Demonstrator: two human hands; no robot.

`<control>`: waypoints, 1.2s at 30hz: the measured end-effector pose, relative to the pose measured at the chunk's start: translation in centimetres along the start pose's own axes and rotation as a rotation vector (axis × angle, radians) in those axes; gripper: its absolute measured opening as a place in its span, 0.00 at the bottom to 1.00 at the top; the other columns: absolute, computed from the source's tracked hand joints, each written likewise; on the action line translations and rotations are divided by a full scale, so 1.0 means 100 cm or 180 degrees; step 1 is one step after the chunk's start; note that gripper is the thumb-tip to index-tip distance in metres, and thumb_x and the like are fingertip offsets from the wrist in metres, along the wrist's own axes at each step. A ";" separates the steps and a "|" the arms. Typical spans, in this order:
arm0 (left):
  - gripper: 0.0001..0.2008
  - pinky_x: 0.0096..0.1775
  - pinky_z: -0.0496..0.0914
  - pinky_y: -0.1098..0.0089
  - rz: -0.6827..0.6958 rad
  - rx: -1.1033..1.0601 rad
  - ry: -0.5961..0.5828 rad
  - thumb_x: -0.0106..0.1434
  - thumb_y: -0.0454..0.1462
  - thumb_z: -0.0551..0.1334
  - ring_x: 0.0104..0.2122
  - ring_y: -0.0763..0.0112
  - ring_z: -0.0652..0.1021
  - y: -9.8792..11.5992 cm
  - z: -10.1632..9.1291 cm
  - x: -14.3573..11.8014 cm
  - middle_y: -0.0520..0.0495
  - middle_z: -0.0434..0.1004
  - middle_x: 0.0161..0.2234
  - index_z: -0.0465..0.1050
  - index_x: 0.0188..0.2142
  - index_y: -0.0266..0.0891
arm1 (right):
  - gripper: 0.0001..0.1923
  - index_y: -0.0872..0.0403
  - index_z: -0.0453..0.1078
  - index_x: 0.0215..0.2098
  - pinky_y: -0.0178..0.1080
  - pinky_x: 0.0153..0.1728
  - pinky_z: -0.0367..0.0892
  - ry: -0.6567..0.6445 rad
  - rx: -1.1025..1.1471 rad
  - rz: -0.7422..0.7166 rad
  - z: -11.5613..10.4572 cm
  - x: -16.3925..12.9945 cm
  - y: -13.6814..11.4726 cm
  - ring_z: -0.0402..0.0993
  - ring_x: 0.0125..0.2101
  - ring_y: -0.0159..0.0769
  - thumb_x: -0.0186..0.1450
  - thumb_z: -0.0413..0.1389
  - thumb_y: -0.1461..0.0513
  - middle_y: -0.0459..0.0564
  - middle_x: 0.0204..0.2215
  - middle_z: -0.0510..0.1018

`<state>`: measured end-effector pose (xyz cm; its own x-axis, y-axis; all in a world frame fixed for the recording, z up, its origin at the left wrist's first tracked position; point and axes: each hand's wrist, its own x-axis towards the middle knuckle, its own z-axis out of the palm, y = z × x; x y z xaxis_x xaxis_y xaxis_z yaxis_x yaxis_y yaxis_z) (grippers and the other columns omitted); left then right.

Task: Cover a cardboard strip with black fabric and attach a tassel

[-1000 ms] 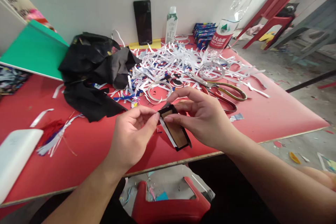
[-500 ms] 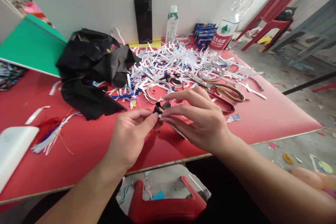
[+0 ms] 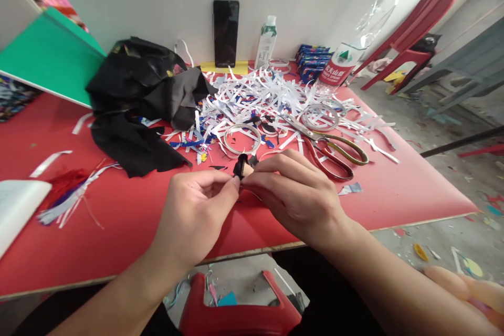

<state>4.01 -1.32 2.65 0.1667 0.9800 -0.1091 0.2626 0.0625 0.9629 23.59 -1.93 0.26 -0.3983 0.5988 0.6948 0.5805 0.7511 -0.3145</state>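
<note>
My left hand [image 3: 195, 212] and my right hand [image 3: 301, 194] meet above the front of the red table. Their fingertips pinch a small piece of black fabric [image 3: 241, 164]. It stands up in a fold between the fingers, and a pale edge curves out beneath my right hand. What the fingertips cover is hidden. Just beyond lie a clear ring [image 3: 241, 139] and scissors [image 3: 328, 149] with red and olive handles, blades partly over paper strips. Left of the hands spreads a larger black cloth [image 3: 137, 147].
A heap of white paper strips [image 3: 271, 92] covers the table's back. Behind it stand a phone [image 3: 226, 34], a small carton bottle [image 3: 266, 44] and a large plastic bottle [image 3: 336, 69]. A green board [image 3: 51, 58] leans at left. Another person's bare limb [image 3: 460, 286] shows lower right.
My right fingers have closed in more tightly around the black fabric, which now stands up in a taller fold. The view has shifted slightly.
</note>
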 end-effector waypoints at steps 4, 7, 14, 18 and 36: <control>0.14 0.26 0.67 0.72 0.0027 0.0161 0.0073 0.66 0.43 0.66 0.27 0.68 0.76 -0.004 0.002 -0.001 0.49 0.82 0.26 0.84 0.26 0.42 | 0.06 0.58 0.77 0.42 0.42 0.41 0.72 -0.0165 0.0059 0.0185 0.003 0.001 -0.001 0.76 0.37 0.40 0.74 0.59 0.72 0.54 0.37 0.82; 0.15 0.26 0.66 0.72 0.0001 0.0138 0.0084 0.66 0.43 0.66 0.28 0.67 0.77 -0.004 0.003 -0.001 0.50 0.78 0.23 0.81 0.24 0.42 | 0.06 0.58 0.76 0.42 0.41 0.43 0.73 -0.0245 0.0115 0.0314 0.003 0.003 -0.003 0.77 0.37 0.40 0.74 0.58 0.71 0.54 0.37 0.81; 0.11 0.28 0.68 0.72 -0.0128 -0.0270 0.0102 0.65 0.42 0.68 0.28 0.67 0.76 -0.006 0.005 -0.001 0.51 0.76 0.23 0.86 0.28 0.43 | 0.07 0.54 0.74 0.42 0.41 0.44 0.74 -0.0206 0.0197 0.0348 0.000 0.001 -0.006 0.77 0.39 0.39 0.76 0.57 0.70 0.52 0.38 0.80; 0.09 0.34 0.72 0.70 -0.0193 -0.0801 -0.0021 0.67 0.41 0.69 0.32 0.66 0.77 -0.012 0.006 -0.003 0.50 0.80 0.26 0.88 0.31 0.44 | 0.07 0.53 0.74 0.41 0.41 0.43 0.74 -0.0073 0.0350 0.0373 -0.001 0.000 -0.005 0.77 0.39 0.37 0.76 0.58 0.69 0.51 0.38 0.80; 0.09 0.35 0.75 0.70 0.0530 0.0093 0.0281 0.68 0.36 0.67 0.31 0.66 0.82 0.001 0.006 -0.015 0.50 0.85 0.30 0.89 0.36 0.44 | 0.06 0.56 0.75 0.41 0.40 0.41 0.74 -0.0025 0.0173 0.0210 -0.003 0.002 -0.012 0.77 0.37 0.38 0.74 0.60 0.72 0.52 0.37 0.81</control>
<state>4.30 -2.94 2.73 0.1263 0.9892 0.0746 0.2659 -0.1062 0.9581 22.97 -2.84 0.94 -0.3662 0.6494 0.6665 0.5662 0.7238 -0.3943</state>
